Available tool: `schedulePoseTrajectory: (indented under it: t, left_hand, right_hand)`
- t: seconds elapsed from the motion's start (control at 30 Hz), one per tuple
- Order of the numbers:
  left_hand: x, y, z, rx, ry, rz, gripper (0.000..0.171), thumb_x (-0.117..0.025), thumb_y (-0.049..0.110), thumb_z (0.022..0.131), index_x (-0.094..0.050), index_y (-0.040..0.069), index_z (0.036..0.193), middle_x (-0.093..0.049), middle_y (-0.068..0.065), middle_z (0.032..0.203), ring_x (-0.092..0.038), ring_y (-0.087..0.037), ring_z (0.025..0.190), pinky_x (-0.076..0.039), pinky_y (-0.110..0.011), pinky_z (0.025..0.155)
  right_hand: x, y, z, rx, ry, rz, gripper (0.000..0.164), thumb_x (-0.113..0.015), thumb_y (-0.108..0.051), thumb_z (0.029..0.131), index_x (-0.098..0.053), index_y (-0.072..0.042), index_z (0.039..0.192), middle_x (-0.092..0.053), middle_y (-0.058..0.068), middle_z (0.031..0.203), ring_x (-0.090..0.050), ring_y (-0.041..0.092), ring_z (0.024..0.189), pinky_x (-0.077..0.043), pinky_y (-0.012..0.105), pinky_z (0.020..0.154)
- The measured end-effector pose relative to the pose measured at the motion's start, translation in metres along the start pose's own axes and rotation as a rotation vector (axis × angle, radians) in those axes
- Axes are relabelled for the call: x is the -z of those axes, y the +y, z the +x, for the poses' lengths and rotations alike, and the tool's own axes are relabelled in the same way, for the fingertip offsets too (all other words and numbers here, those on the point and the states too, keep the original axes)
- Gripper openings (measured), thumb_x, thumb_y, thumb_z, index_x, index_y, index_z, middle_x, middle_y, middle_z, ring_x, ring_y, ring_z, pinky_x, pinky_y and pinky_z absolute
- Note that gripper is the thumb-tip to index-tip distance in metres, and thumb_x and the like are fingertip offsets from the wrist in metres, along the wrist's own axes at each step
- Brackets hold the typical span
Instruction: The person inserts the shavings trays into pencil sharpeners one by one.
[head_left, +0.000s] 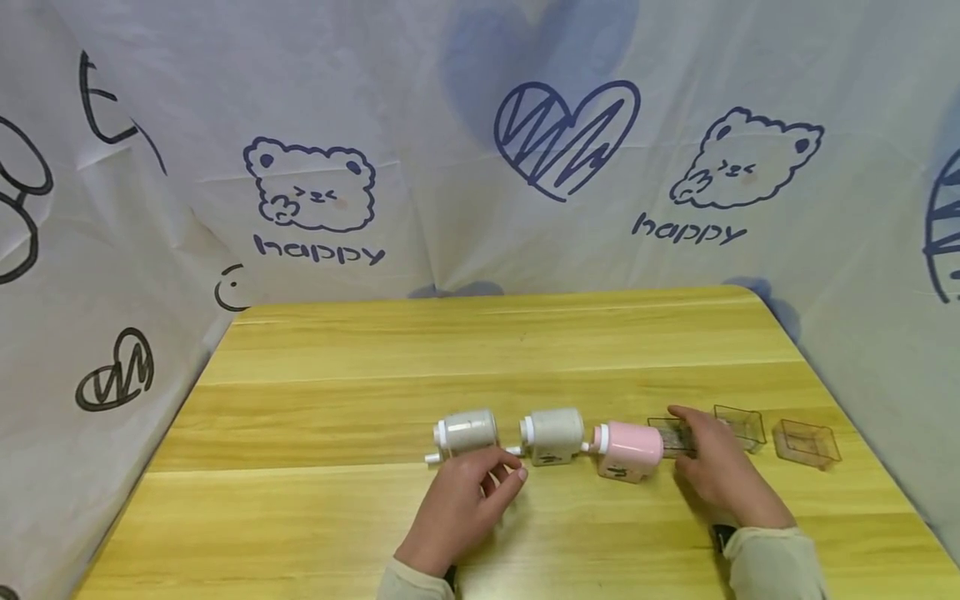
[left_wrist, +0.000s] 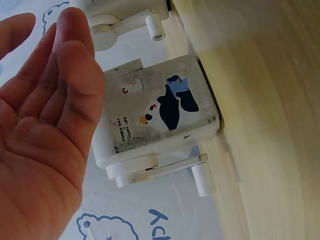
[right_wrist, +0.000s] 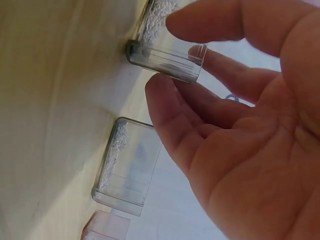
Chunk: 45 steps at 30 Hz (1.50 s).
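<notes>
Three hand-crank pencil sharpeners lie in a row: a left grey-white one [head_left: 468, 430], a middle grey-white one [head_left: 555, 433] and a pink one [head_left: 630, 450]. My left hand [head_left: 468, 504] is just in front of the left sharpener, fingers loosely bent, holding nothing. In the left wrist view a white sharpener [left_wrist: 160, 105] with a panda print and crank stands beside that hand. My right hand [head_left: 723, 462] pinches a clear shavings drawer [right_wrist: 167, 62] between thumb and fingers. Its shavings show through the wall; part of it is hidden by the hand.
Right of that drawer stand a second clear drawer [head_left: 742, 427] with shavings and a pinkish clear drawer [head_left: 806, 443]. Everything is on a wood-grain table [head_left: 337, 350]. A white cloth with drawings [head_left: 435, 167] hangs behind and at both sides.
</notes>
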<state>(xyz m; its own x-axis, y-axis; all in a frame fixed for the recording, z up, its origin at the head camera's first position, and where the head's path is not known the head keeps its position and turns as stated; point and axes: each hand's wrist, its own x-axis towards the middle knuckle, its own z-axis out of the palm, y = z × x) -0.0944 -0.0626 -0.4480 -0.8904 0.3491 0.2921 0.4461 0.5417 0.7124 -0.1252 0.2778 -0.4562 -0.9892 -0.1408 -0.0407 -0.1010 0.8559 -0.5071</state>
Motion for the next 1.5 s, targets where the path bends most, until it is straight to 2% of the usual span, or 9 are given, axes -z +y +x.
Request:
schedulePoseTrajectory:
  t: [0.33, 0.53, 0.73, 0.87, 0.97, 1.07, 1.17, 1.37, 1.5]
  left_hand:
    - [-0.002, -0.001, 0.0, -0.003, -0.011, 0.003, 0.018, -0.056, 0.036, 0.096, -0.066, 0.022, 0.095, -0.057, 0.017, 0.077, -0.051, 0.001, 0.062, -0.043, -0.018, 0.059]
    - [-0.002, -0.002, 0.0, 0.004, -0.019, 0.012, 0.018, -0.056, 0.036, 0.095, -0.066, 0.021, 0.096, -0.057, 0.017, 0.077, -0.05, 0.001, 0.063, -0.043, -0.018, 0.06]
    - [-0.002, -0.001, 0.0, 0.012, -0.024, 0.015, 0.018, -0.056, 0.036, 0.095, -0.066, 0.021, 0.096, -0.056, 0.017, 0.077, -0.05, 0.001, 0.063, -0.043, -0.019, 0.06]
    - [-0.002, -0.001, -0.001, 0.009, -0.022, 0.017, 0.017, -0.056, 0.035, 0.095, -0.066, 0.021, 0.096, -0.056, 0.017, 0.077, -0.05, 0.001, 0.063, -0.043, -0.019, 0.06]
    - [-0.002, -0.001, -0.001, 0.006, -0.021, 0.017, 0.017, -0.057, 0.035, 0.095, -0.066, 0.021, 0.096, -0.056, 0.017, 0.077, -0.05, 0.001, 0.063, -0.043, -0.019, 0.06]
    - [-0.001, -0.001, -0.001, 0.012, -0.026, 0.02, 0.017, -0.057, 0.035, 0.095, -0.066, 0.021, 0.096, -0.056, 0.017, 0.077, -0.05, 0.001, 0.063, -0.043, -0.019, 0.06]
    - [0.0, 0.0, -0.001, 0.018, -0.031, 0.022, 0.016, -0.057, 0.034, 0.095, -0.066, 0.021, 0.096, -0.056, 0.017, 0.077, -0.05, 0.001, 0.063, -0.043, -0.019, 0.06]
    - [0.0, -0.001, -0.001, 0.014, -0.027, 0.025, 0.017, -0.056, 0.033, 0.095, -0.066, 0.019, 0.095, -0.056, 0.017, 0.076, -0.05, 0.001, 0.063, -0.043, -0.019, 0.059]
    - [0.0, -0.001, -0.001, 0.012, -0.018, 0.027, 0.018, -0.056, 0.034, 0.096, -0.066, 0.019, 0.095, -0.056, 0.017, 0.076, -0.05, 0.001, 0.063, -0.043, -0.019, 0.059]
  right_hand:
    - [0.005, 0.003, -0.001, -0.05, 0.034, 0.031, 0.06, -0.063, -0.012, 0.088, -0.037, 0.008, 0.138, -0.045, 0.035, 0.13, -0.044, 0.052, 0.115, -0.04, 0.062, 0.09]
    - [0.007, 0.0, -0.002, -0.077, 0.096, 0.071, 0.059, -0.058, -0.016, 0.092, -0.034, 0.007, 0.141, -0.043, 0.035, 0.13, -0.047, 0.049, 0.112, -0.043, 0.059, 0.086]
    - [0.009, -0.008, -0.003, -0.06, 0.334, 0.137, 0.058, -0.061, -0.024, 0.092, -0.04, 0.004, 0.139, -0.046, 0.027, 0.125, -0.049, 0.039, 0.103, -0.044, 0.053, 0.081]
    - [0.005, -0.016, -0.004, -0.028, 0.513, 0.196, 0.053, -0.067, -0.026, 0.087, -0.051, -0.006, 0.133, -0.053, 0.014, 0.118, -0.05, 0.027, 0.096, -0.044, 0.04, 0.079]
    - [0.002, -0.025, -0.004, 0.015, 0.58, 0.255, 0.05, -0.071, -0.02, 0.082, -0.057, -0.013, 0.13, -0.056, 0.004, 0.115, -0.049, 0.02, 0.093, -0.041, 0.03, 0.077]
    - [0.0, -0.036, -0.005, 0.088, 0.562, 0.313, 0.053, -0.074, -0.013, 0.078, -0.058, -0.019, 0.128, -0.057, -0.001, 0.113, -0.048, 0.016, 0.092, -0.04, 0.025, 0.077]
    - [0.0, -0.051, -0.008, 0.209, 0.509, 0.336, 0.057, -0.076, -0.007, 0.075, -0.058, -0.018, 0.128, -0.057, 0.0, 0.11, -0.048, 0.014, 0.089, -0.041, 0.023, 0.074]
    - [0.002, -0.089, -0.018, 0.446, 0.353, 0.407, 0.056, -0.077, -0.001, 0.073, -0.057, -0.009, 0.125, -0.057, 0.006, 0.1, -0.051, 0.015, 0.079, -0.046, 0.028, 0.063]
    - [-0.008, -0.093, -0.017, 0.527, 0.232, 0.479, 0.056, -0.077, -0.003, 0.075, -0.056, -0.008, 0.126, -0.057, 0.006, 0.103, -0.052, 0.014, 0.078, -0.048, 0.03, 0.061]
